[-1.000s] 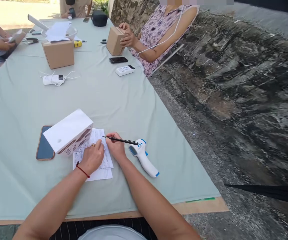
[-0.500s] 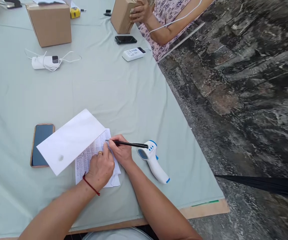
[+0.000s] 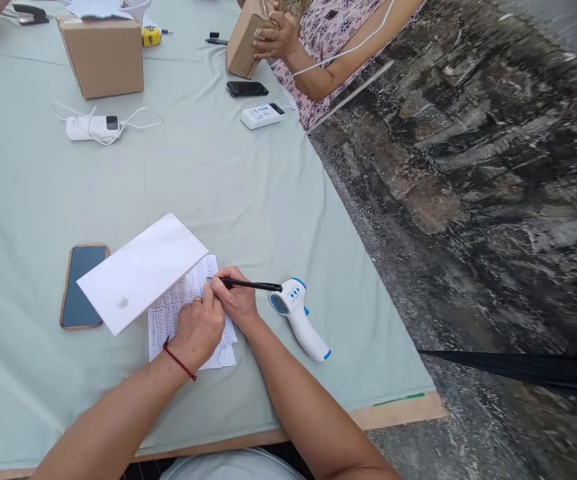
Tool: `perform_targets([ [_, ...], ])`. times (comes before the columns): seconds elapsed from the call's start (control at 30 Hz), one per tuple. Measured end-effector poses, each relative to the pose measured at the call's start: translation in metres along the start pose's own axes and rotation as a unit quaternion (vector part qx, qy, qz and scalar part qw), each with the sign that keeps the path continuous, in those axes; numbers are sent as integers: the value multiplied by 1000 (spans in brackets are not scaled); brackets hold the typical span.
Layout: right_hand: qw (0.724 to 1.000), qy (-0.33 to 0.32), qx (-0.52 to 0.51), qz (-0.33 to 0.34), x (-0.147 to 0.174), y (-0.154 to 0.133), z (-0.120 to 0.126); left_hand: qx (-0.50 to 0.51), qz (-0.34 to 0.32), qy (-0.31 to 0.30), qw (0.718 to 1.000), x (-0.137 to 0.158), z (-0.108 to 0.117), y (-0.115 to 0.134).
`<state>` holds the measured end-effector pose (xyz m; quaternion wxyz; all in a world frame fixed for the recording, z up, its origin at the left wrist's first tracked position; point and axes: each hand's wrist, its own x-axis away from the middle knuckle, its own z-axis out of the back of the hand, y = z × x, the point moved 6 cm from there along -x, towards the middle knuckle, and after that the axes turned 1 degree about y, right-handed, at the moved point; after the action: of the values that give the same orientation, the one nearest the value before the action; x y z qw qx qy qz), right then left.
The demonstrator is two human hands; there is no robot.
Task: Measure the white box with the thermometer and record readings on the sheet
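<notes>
My right hand (image 3: 239, 298) is closed around a black pen (image 3: 253, 285), its tip on the upper part of a printed sheet (image 3: 188, 291). Beside it, my left hand (image 3: 201, 327), with a ring and a red string bracelet, lies on the same sheet. Its fingers are bent and together, holding the paper down, and the fingertips come close to the pen tip. Over the sheet's upper left lies a flat white rectangular piece (image 3: 143, 272) with a grey smudge. That piece also overlaps a dark phone (image 3: 81, 293). Right of my hands rests a white and blue infrared thermometer (image 3: 301, 320).
Farther up the cloth-covered table (image 3: 208, 183) are a white device with a wound cable (image 3: 91, 128), a cardboard box (image 3: 103, 60), a yellow tape measure (image 3: 151, 36), a black phone (image 3: 247, 89) and a white power bank-like device (image 3: 262, 117). Another person's hand (image 3: 275, 37) holds a cardboard box (image 3: 245, 43).
The view has shifted slightly. The other person's box has tilted. My hands stay on the sheet, pen in my right hand, with only slight movement.
</notes>
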<state>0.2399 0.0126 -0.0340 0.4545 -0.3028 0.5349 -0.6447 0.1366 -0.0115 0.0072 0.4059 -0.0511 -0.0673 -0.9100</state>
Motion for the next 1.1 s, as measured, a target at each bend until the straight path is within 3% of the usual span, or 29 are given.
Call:
perform_targets([
  [0.3, 1000, 17, -1, -13, -1, 0, 1, 34, 9, 18, 999, 0, 0, -4],
  [0.7, 1000, 11, 6, -14, -1, -1, 0, 34, 10, -22, 999, -3, 5, -4],
  [1.1, 1000, 7, 12, -12, 0, 0, 1, 41, 8, 23, 999, -1, 2, -5],
])
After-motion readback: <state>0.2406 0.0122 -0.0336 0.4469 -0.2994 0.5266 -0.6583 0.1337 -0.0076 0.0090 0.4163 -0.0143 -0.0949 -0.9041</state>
